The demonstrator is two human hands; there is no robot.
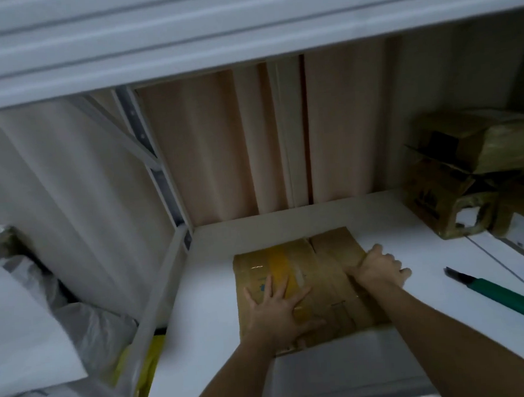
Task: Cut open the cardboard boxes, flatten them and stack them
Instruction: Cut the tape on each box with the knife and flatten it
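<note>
One box pressed flat on the white table, more waiting at the right

The flattened box point(303, 288), dull brown corrugated board striped with glossy clear and yellow tape, lies near the table's point(411, 250) front edge. The left hand point(277, 314) presses it with fingers spread, its grip released; the right hand point(378, 268) curls over the far right edge, grasping the board. Crumpled, taped boxes point(456, 192) remain uncut; a green-handled cutter point(502, 294) lies idle beside them

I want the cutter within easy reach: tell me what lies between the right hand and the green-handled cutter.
Head view: only bare white table surface lies between the right hand, on the flattened box, and the cutter.
</note>
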